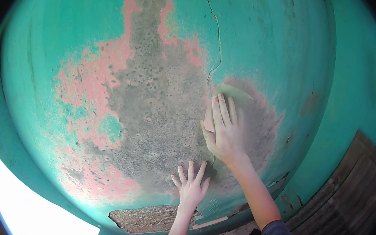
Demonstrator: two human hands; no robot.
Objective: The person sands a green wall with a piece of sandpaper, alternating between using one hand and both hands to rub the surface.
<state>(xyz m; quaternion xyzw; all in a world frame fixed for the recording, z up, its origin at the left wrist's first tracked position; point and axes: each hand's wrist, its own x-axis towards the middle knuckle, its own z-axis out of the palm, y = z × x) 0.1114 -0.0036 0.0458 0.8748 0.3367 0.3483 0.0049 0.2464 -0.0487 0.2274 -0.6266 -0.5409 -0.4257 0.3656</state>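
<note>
A green painted wall (266, 43) fills the view, with a large sanded patch (162, 102) of grey and pink showing through the paint. Against the right part of that patch, my right hand (227, 130) presses a sheet of sandpaper (234, 92) under its flat fingers. The sheet's upper edge curls away from the surface, and most of it is hidden beneath the palm. Lower down, my left hand (192, 185) rests on the wall with fingers spread and holds nothing. Pale dust coats both hands.
A thin crack (219, 35) runs down the wall from the top toward my right hand. Near the bottom, paint has broken off and left a rough bare strip (143, 219). Brown corrugated sheets (337, 202) lie at the lower right. Bright light (24, 201) glares at the lower left.
</note>
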